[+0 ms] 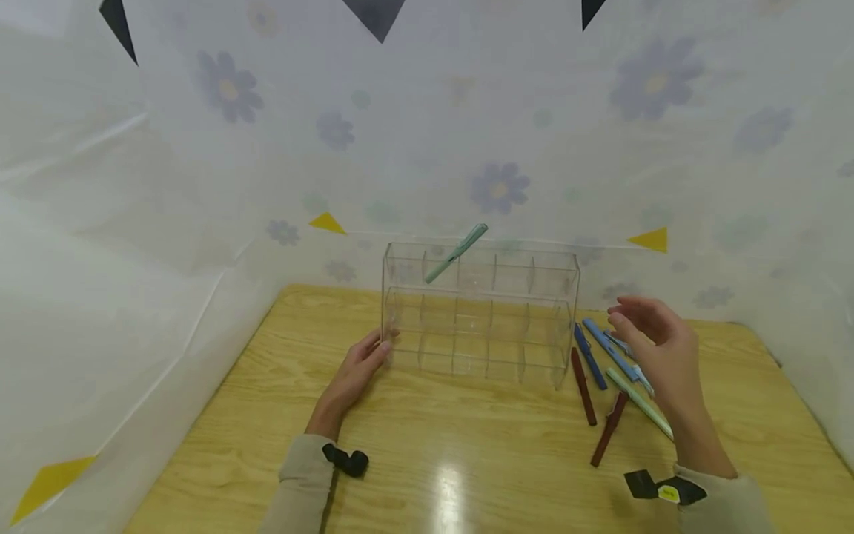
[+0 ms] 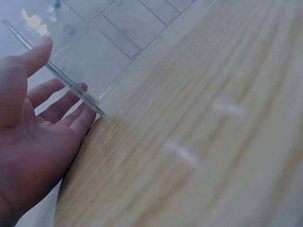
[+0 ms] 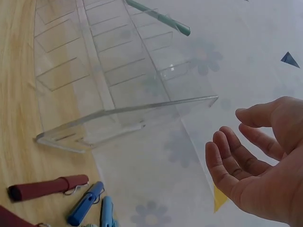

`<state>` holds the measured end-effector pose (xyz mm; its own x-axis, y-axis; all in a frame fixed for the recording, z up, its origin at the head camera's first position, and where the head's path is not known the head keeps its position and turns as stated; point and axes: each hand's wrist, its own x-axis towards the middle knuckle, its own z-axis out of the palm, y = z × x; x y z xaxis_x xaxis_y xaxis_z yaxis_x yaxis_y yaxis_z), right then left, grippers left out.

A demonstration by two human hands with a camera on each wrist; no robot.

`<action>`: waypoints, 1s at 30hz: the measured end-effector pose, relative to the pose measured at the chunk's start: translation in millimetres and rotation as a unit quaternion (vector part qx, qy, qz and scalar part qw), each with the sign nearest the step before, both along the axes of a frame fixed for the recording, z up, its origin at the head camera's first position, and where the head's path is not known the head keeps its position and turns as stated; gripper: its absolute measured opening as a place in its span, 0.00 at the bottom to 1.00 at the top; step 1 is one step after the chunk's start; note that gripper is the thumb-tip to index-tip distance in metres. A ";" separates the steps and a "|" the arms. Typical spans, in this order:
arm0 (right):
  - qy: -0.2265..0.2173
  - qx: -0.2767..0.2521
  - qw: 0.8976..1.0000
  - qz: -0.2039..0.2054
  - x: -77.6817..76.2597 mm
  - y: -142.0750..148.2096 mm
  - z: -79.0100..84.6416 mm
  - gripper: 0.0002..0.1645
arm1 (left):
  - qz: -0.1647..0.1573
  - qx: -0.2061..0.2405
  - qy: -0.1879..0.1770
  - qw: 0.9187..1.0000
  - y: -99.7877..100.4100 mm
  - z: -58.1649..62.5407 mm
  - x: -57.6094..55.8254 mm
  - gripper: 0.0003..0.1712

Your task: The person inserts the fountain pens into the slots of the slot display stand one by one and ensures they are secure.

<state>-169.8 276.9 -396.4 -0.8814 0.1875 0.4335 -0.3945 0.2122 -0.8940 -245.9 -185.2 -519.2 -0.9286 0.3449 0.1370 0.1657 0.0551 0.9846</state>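
Observation:
A clear compartmented pen rack [image 1: 474, 297] stands on the table. My left hand [image 1: 353, 374] holds its left end; in the left wrist view the thumb lies on one side of the clear end panel [image 2: 71, 85] and the fingers [image 2: 59, 104] on the other. One mint-green pen [image 1: 457, 252] leans at a slant in the rack's top row. My right hand [image 1: 660, 356] hovers right of the rack, fingers loosely bent around nothing. Beneath and beside it lie a dark blue pen [image 1: 590, 356], light blue pens [image 1: 610, 348], a pale green pen [image 1: 640, 404] and two dark red pens [image 1: 583, 386].
The wooden table [image 1: 427, 445] is enclosed by pale flowered sheeting [image 1: 414, 133] at the back and sides. Yellow triangles [image 1: 649, 239] mark the back sheet. Light glares off the front of the tabletop.

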 end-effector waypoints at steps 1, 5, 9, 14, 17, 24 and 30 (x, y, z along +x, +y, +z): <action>-0.005 -0.006 1.000 -0.003 1.5 3.6 -3.3 0.19 | 0.000 0.001 0.000 1.000 -0.2 0.0 -0.5 0.28; -0.029 -0.001 0.999 -0.026 5.9 19.4 -16.4 0.19 | 0.001 0.002 -0.002 1.000 -0.9 0.7 -0.3 0.29; -0.043 0.013 0.998 -0.046 5.4 36.0 -27.1 0.19 | 0.002 0.002 -0.005 1.000 -1.0 1.5 1.2 0.29; -0.050 -0.011 0.997 -0.057 3.5 52.9 -40.9 0.18 | -0.002 0.003 -0.011 1.000 -0.9 1.5 1.2 0.29; -0.064 -0.017 0.996 -0.067 0.3 59.5 -50.5 0.17 | 0.003 0.004 -0.016 1.000 -1.5 0.7 0.4 0.29; -0.111 0.054 0.985 -0.117 -6.2 74.6 -73.5 0.14 | 0.001 0.005 -0.014 1.000 -2.5 -0.4 -0.2 0.29; -0.140 0.069 0.981 -0.118 -5.6 88.6 -86.1 0.11 | -0.001 0.008 -0.015 1.000 -1.0 -0.1 0.1 0.27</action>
<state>-175.4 365.6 -482.5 -0.9091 0.3567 0.2153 -0.0623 0.3946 -0.9167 -245.7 -186.3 -519.2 -0.9317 0.3445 0.1153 0.1371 0.0395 0.9898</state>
